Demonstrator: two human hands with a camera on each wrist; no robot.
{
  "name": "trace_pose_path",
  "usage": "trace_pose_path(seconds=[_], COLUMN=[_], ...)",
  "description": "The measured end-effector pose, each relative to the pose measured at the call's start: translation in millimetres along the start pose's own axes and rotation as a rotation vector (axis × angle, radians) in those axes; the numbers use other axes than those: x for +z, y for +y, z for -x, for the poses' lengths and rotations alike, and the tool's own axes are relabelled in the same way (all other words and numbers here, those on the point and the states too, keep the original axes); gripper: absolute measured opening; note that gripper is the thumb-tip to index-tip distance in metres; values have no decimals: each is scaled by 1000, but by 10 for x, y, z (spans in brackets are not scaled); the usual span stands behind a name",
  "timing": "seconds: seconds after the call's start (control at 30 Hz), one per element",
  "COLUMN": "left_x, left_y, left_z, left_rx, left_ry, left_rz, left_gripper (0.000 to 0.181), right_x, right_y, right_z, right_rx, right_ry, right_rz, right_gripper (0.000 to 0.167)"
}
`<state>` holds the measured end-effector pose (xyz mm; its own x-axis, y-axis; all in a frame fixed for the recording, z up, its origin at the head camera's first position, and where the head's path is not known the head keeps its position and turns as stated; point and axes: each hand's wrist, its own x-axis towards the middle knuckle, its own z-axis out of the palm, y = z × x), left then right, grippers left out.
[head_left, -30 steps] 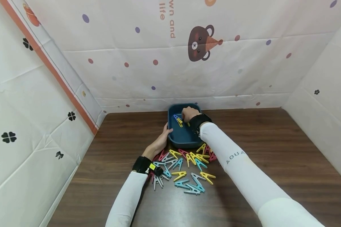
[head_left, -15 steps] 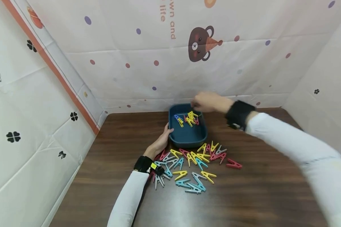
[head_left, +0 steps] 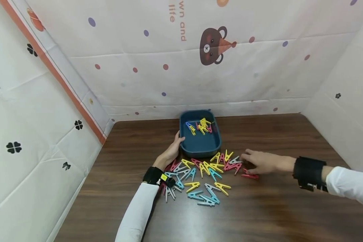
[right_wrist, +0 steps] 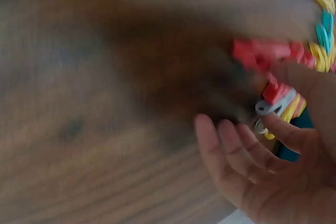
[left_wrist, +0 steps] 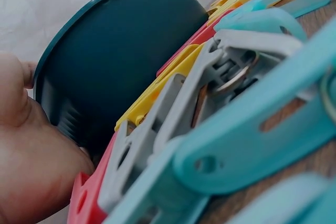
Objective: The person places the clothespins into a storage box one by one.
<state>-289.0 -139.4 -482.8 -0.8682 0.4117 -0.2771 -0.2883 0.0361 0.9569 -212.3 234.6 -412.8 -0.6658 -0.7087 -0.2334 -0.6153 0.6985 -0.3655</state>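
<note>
My left hand (head_left: pixel 168 153) grips the left side of a dark blue plastic bin (head_left: pixel 199 148), its thumb over the rim. In the left wrist view my palm (left_wrist: pixel 37 150) lies against the bin's outer wall (left_wrist: pixel 121 51). Inside the bin lie several yellow and red clothespins (head_left: pixel 203 126) and a blue and yellow one (head_left: pixel 190 128). To the right, my right hand (head_left: pixel 260 162) hovers low over the table with its fingers spread and holding nothing. A red clothespin (head_left: pixel 250 175) lies just under its thumb, partly hidden; whether they touch I cannot tell.
A loose pile of yellow, red, grey and light blue clothespins (head_left: pixel 204 168) spreads in front of the bin. Dark wood tabletop (head_left: pixel 278 215) extends to the right and front. Printed white sheets (head_left: pixel 157 77) rise behind and at both sides.
My right hand has come out of the bin, swung right and dropped to the table beside the red clothespin. More clothespins in the bin are uncovered. The left hand stays on the bin.
</note>
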Motion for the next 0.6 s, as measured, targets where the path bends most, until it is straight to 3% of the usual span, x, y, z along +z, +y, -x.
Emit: trace_pose_path(seconds=[0.13, 0.37, 0.6], left_x=[-30, -15, 0], left_y=[11, 24, 1], left_z=[11, 5, 9], left_rx=[12, 11, -3], left_ry=[6, 4, 12], left_rz=[9, -10, -7], left_gripper=[69, 69, 69], right_x=[142, 152, 176], right_y=[-28, -63, -114], right_z=[-45, -123, -160], right_rx=[-60, -28, -55], right_ry=[79, 135, 185], right_rz=[-24, 3, 1], right_gripper=[16, 16, 12])
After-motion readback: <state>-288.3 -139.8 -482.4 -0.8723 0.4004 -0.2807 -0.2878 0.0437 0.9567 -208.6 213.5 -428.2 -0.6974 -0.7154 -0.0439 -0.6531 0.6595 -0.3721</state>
